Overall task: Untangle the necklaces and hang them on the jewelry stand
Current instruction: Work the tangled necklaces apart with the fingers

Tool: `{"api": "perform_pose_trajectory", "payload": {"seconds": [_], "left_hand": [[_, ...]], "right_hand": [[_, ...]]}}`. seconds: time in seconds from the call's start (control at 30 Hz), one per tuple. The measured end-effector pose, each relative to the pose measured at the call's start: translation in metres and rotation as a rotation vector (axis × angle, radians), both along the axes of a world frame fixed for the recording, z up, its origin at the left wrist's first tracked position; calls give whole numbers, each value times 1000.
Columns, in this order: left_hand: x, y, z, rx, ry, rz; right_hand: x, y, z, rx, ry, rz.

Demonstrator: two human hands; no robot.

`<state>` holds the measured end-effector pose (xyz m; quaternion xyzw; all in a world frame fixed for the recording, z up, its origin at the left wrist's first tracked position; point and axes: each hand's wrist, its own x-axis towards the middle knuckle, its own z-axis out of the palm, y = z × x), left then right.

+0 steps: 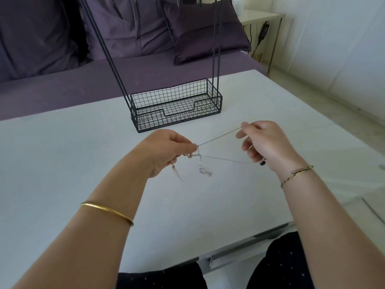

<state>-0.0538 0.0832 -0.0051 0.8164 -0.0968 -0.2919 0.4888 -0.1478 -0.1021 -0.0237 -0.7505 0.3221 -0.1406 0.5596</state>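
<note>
White counter (62, 163) before a purple sofa (52, 84). A black wire jewelry stand (176, 105) rises at the far side, its top out of frame. The left hand (164, 151) pinches the tangle (198, 152) where the necklaces cross; a rose-gold chain (176, 174) and a silver clasp (205, 172) dangle beneath it. The right hand (264, 142) pinches a silver chain (218, 137), whose two taut strands run left to right between the hands, above the counter. The stand lies just beyond both hands, the left nearer its middle. Untangling appears unfinished.
</note>
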Motion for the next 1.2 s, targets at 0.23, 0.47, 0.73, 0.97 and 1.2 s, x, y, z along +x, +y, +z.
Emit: {"api": "perform_pose_trajectory", "payload": {"seconds": [0.23, 0.47, 0.73, 0.97, 1.2], "left_hand": [[0, -2, -3, 171, -172, -33], [3, -4, 0, 143, -45, 94], [1, -7, 8, 32, -77, 132], [1, -5, 8, -102, -112, 210], [-7, -8, 15, -144, -107, 183]], "right_hand": [[5, -1, -2, 18, 99, -16], [11, 3, -7, -21, 162, 37], [16, 6, -15, -79, 182, 97], [15, 12, -14, -144, 135, 221], [20, 15, -22, -325, 139, 371]]}}
